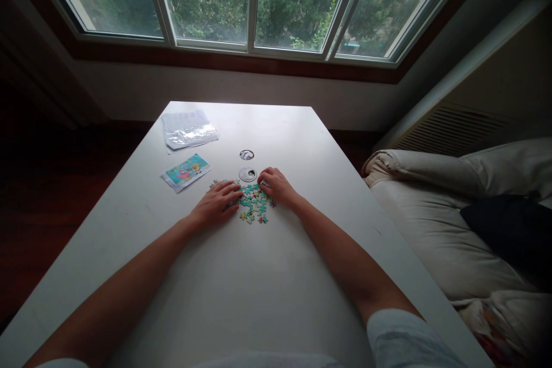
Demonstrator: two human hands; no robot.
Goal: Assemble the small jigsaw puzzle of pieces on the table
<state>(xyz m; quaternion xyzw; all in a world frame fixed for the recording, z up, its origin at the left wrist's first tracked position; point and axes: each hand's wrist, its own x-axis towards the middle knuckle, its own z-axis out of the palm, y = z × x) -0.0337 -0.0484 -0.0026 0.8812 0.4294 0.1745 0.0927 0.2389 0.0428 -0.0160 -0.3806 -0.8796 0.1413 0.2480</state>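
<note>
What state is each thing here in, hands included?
Puzzle pieces: spread in a cluster; too small to tell if any are joined.
Left hand: palm down, fingers spread, at the cluster's left side.
Right hand: fingers bent, at its far right edge; grip unclear.
Picture card: flat, picture up.
Plastic sheet: creased, shiny.
Sofa cover: wrinkled.

puzzle pieces (254, 200), card (187, 171), plastic (190, 129) on white table (241, 287)
</note>
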